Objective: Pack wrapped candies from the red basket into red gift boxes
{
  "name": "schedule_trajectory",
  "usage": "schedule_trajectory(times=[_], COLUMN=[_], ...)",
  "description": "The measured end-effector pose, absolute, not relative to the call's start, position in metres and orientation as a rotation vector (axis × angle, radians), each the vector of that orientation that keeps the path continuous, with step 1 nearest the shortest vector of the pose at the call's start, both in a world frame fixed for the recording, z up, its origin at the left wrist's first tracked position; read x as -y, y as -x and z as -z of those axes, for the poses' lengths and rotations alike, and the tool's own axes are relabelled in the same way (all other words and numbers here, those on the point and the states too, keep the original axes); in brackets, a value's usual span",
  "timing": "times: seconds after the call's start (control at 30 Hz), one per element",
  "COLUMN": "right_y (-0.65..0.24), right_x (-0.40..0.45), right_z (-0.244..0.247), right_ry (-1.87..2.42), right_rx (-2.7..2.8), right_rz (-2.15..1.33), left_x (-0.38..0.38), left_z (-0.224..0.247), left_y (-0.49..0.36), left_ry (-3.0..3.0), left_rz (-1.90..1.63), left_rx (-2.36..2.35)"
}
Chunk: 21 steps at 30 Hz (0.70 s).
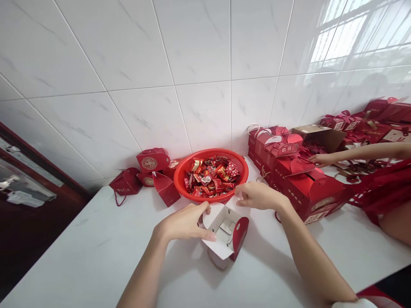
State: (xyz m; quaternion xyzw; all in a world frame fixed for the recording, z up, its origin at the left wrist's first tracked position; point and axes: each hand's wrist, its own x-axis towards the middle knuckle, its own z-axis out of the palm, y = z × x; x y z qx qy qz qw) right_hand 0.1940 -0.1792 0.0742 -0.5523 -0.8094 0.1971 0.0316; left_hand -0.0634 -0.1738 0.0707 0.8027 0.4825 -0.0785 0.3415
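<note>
A small red gift box [225, 233], white inside, stands unclosed on the table with its flaps spread and a cord handle at its near side. My left hand [188, 224] grips the box's left side, thumb on the near flap and fingers by the far-left flap. With bent fingers, my right hand [261, 196] is at the box's far-right white flap, close to the basket rim; the fingertips seem to pinch that flap. Just behind the box is a red plastic basket [180, 188] holding many wrapped candies [212, 177].
Several red gift boxes [149, 164] stand left of the basket against the tiled wall. Larger red boxes [285, 175] line the right side. Another person's hand [323, 159] reaches among them, near a brown carton [321, 134]. The white table [105, 256] ends at the left.
</note>
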Motion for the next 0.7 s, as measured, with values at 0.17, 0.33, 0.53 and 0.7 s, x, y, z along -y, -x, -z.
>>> schedule_trajectory(times=[0.17,0.33,0.53,0.7], right_y=[-0.213,-0.203,-0.178,-0.170], right_x=[0.163,0.113,0.058,0.042], right_z=[-0.074,-0.052,-0.023,-0.007], right_ry=[1.401,1.220,1.278,1.293], right_rx=[2.087,1.509,1.221,1.205], right_rz=[-0.616,-0.718,-0.738,-0.869], left_x=[0.168,0.125,0.051,-0.006], left_z=[-0.082,-0.075,-0.064,-0.061], left_y=[0.078,0.084,0.074,0.046], left_ry=[-2.151,-2.093,-2.214,-2.383], left_rz=[-0.206,-0.502,-0.456,-0.282], left_rx=[-1.179,-1.250,-1.269,-1.493])
